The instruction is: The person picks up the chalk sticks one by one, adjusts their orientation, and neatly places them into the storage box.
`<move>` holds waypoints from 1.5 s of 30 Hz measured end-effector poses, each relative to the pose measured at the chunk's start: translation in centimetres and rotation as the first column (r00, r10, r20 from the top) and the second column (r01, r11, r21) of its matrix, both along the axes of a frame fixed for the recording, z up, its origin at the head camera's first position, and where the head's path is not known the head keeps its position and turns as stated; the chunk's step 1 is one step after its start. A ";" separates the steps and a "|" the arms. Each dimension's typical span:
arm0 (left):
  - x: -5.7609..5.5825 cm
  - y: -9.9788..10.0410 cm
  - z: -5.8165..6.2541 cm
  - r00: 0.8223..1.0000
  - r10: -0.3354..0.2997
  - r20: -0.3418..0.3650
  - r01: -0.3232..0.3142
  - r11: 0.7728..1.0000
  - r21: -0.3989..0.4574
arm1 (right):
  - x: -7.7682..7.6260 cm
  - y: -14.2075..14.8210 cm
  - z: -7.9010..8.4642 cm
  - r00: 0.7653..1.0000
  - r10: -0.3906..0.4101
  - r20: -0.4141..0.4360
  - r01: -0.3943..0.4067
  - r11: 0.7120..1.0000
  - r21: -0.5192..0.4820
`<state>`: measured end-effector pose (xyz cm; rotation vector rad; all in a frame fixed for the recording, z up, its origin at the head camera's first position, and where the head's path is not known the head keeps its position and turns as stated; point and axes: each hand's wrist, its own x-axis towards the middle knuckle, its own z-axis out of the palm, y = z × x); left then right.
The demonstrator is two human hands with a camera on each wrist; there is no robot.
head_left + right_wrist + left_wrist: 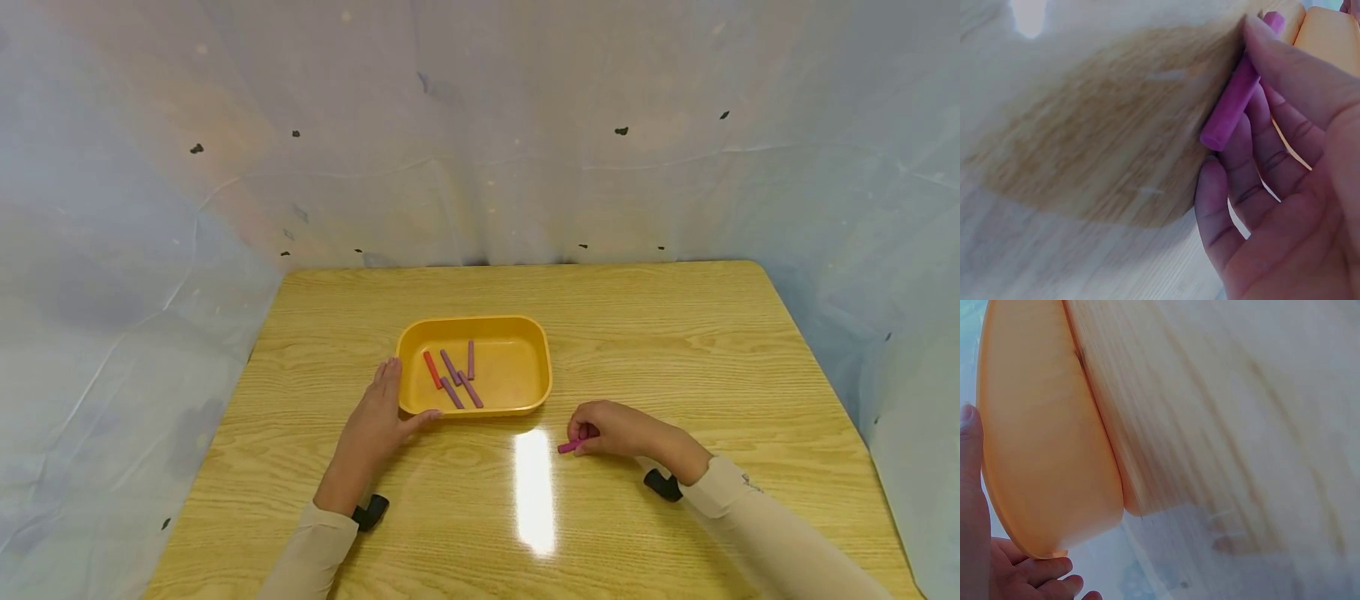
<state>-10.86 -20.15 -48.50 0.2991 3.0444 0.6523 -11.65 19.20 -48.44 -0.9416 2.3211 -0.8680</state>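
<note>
A yellow plastic tray point(517, 375) stands on the wooden table with one red stick point(432, 370) and several purple sticks point(471, 360) lying in its left half. My left hand point(375, 421) rests at its front left corner, fingers straight along the left side and thumb stretched along the front rim. In the left wrist view, fingertips meet the rim of the tray point(1054, 456). To the right of the tray, close over the table, my right hand point(611, 427) pinches a magenta stick point(1232, 109) between thumb and fingers. It is round and flat-ended, like chalk or a crayon.
The wood-grain table point(660, 333) reaches back to a pale hanging sheet point(480, 183), which also closes off both sides. A bright light reflection point(535, 492) shows on the tabletop between my hands. Each wrist wears a black strap.
</note>
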 end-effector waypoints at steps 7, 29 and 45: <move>0.1 0.1 0.0 1.000 -0.004 0.000 0.004 1.000 0.000 | 0.1 0.1 0.0 0.999 -0.021 0.027 0.022 1.000 -0.015; 0.2 0.1 0.2 1.000 0.004 0.007 -0.004 1.000 -0.002 | -1.7 2.7 1.1 0.967 -0.212 0.139 0.229 0.966 -0.123; 0.1 0.1 0.2 1.000 0.002 0.008 -0.002 1.000 -0.004 | -2.5 4.0 3.1 0.886 -0.338 0.317 0.409 0.892 -0.192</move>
